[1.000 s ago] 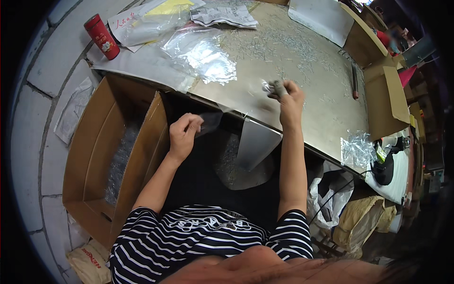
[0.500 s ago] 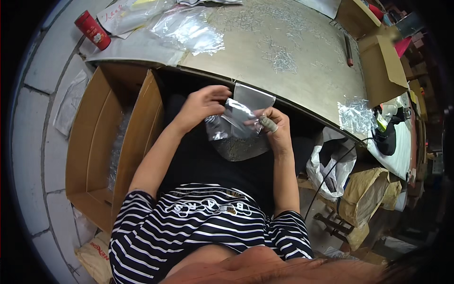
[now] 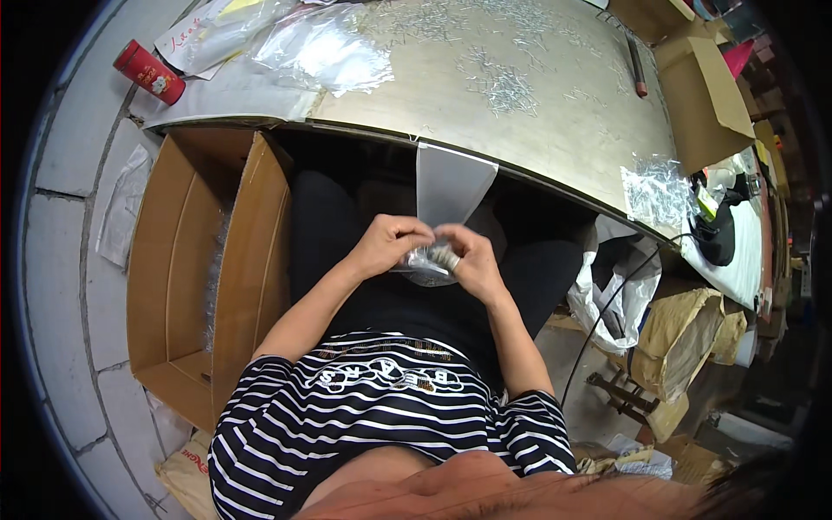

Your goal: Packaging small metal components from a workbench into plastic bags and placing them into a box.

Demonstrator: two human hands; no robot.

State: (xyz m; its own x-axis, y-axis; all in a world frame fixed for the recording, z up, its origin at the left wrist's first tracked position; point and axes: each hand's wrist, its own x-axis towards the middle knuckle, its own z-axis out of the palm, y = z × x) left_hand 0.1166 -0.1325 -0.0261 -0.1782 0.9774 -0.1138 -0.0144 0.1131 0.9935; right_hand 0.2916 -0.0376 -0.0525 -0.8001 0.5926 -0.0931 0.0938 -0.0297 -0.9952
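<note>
Close together above my lap, my left hand (image 3: 387,245) and my right hand (image 3: 473,262) both pinch a small clear plastic bag (image 3: 419,262). The bag is crumpled and shiny, mostly covered by my fingers, and its contents cannot be made out. Pale wrapping covers one finger of my right hand. Just beyond my hands, a translucent grey-white sheet (image 3: 455,180) slopes down from the table edge toward my lap.
Loose small metal pins or nails (image 3: 507,87) lie scattered over the table (image 3: 416,100). Filled clear bags (image 3: 656,192) are piled at its right edge, flat plastic bags (image 3: 334,54) at the back left. An open cardboard box (image 3: 253,286) stands left; a red canister (image 3: 149,73) sits beyond it.
My left hand has moved down and right to meet my right hand, which came down and left. The bag, spread out before, is now gathered between them.
</note>
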